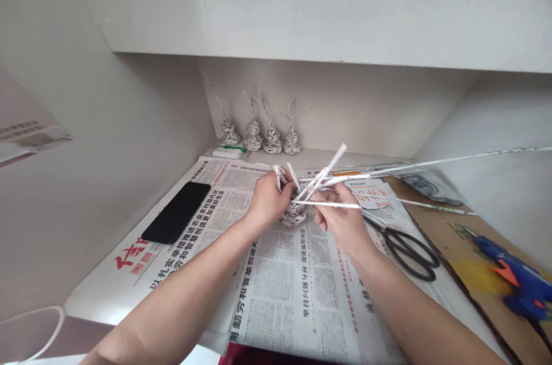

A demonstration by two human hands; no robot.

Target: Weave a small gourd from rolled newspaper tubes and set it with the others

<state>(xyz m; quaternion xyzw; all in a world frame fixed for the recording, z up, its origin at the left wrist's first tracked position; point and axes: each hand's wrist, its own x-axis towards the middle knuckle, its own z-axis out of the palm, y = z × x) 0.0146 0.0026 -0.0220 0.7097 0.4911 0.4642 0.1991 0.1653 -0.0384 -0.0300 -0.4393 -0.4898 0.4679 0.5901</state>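
Observation:
A small woven paper gourd [293,216], made of rolled newsprint, stands on the newspaper in the middle of the desk. My left hand [271,195] is closed around its upper left side, thumb across the top. Several white rolled paper strips [330,165] stick up and out from its top, crossing each other. Close on the right, my right hand [338,212] has its fingers bent around one of these strips, near the weave. A long strip runs off past the right edge. The gourd's upper part is mostly hidden by my left hand.
Several finished-looking woven gourds [272,141] line the back wall. A black phone [176,212] lies left on the newspaper [276,296]. Black scissors [409,253] lie right, near a blue glue gun [513,273] on cardboard [448,238]. A cabinet [302,8] overhangs the desk.

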